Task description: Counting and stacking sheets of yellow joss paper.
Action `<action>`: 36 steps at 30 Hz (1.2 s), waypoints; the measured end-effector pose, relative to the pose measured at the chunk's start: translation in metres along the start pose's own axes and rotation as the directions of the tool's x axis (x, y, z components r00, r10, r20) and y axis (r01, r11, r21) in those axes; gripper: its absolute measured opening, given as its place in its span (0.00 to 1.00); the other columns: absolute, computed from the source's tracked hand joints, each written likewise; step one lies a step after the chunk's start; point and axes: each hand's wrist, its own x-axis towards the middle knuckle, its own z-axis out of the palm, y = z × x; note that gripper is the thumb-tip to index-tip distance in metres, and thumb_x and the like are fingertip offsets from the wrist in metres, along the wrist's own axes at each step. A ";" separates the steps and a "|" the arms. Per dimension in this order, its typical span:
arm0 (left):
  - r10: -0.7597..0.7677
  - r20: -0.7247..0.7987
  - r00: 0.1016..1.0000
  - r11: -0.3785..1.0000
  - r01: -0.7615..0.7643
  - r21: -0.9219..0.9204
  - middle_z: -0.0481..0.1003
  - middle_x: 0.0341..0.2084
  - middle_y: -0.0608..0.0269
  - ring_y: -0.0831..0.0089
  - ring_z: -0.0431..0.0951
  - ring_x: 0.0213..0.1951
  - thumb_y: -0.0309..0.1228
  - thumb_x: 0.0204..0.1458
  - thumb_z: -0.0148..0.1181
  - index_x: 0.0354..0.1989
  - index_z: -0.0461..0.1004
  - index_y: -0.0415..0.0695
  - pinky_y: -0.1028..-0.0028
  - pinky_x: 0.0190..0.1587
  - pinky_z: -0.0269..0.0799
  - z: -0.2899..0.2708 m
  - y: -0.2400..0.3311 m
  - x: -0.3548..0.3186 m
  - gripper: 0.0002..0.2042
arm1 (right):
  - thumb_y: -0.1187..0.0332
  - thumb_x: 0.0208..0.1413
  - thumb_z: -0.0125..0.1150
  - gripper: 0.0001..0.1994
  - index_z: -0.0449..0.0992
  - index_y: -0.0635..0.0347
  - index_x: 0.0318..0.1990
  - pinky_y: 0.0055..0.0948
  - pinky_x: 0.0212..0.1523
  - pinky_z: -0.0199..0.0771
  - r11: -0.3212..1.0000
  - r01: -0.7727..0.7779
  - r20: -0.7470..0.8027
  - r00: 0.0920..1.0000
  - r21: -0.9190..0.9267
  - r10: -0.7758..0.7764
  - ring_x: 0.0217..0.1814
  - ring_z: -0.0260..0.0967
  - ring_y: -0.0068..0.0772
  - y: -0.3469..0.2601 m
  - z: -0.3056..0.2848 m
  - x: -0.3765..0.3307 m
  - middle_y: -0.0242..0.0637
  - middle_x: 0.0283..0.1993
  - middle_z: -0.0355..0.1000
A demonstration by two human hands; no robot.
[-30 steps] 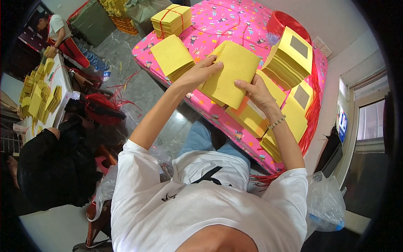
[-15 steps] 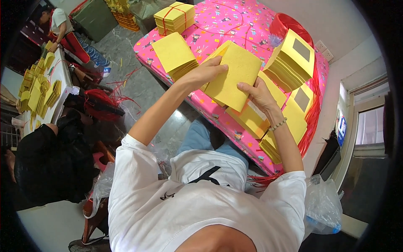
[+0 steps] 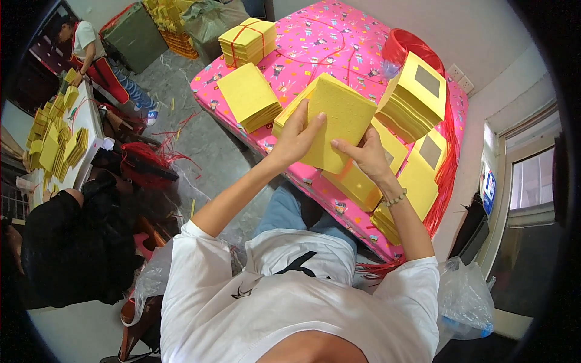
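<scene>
Held stack [image 3: 342,124]: matt yellow paper is seen, slightly rough.
Pink cover [image 3: 363,30]: smooth, printed; whether cloth or plastic cannot be told.
Red strands [image 3: 445,175]: glossy, plastic-looking.
Clear bag [image 3: 463,293]: crinkled, shiny plastic is shown.

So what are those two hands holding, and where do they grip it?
A yellow paper stack: the left hand grips its left side, and the right hand its lower right edge, each with its thumb on top.

A pink, cartoon-printed surface [image 3: 363,24] carries a yellow stack bound with red straps [image 3: 248,51] at its far-left corner, a loose yellow stack [image 3: 249,94] nearer, more yellow stacks [image 3: 417,187] at right, and red strands [image 3: 449,166] along the right edge.
</scene>
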 end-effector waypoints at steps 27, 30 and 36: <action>-0.087 -0.020 0.996 0.995 0.086 -0.054 0.69 0.44 0.62 0.79 0.69 0.46 0.27 0.60 0.44 0.56 0.57 0.39 0.76 0.48 0.65 -0.006 -0.006 0.000 0.16 | 0.60 0.57 0.56 0.13 0.76 0.63 0.35 0.18 0.22 0.67 0.993 0.017 -0.300 0.954 0.113 0.018 0.23 0.67 0.14 -0.020 -0.001 0.016 0.29 0.26 0.73; -0.089 -0.030 0.996 0.995 0.088 -0.050 0.69 0.44 0.62 0.79 0.69 0.46 0.28 0.60 0.45 0.55 0.57 0.38 0.77 0.48 0.65 -0.003 -0.004 -0.001 0.16 | 0.59 0.57 0.56 0.14 0.76 0.63 0.34 0.18 0.23 0.69 0.990 0.005 -0.330 0.943 0.142 0.042 0.24 0.68 0.15 -0.015 -0.007 0.019 0.29 0.26 0.73; -0.200 -0.096 0.975 0.976 0.190 -0.107 0.71 0.43 0.62 0.78 0.71 0.44 0.28 0.60 0.45 0.53 0.60 0.38 0.76 0.47 0.66 -0.009 -0.001 -0.001 0.14 | 0.57 0.57 0.56 0.16 0.76 0.62 0.41 0.22 0.37 0.74 0.973 -0.230 -0.101 0.967 0.036 0.232 0.34 0.72 0.19 -0.012 -0.013 0.009 0.31 0.34 0.75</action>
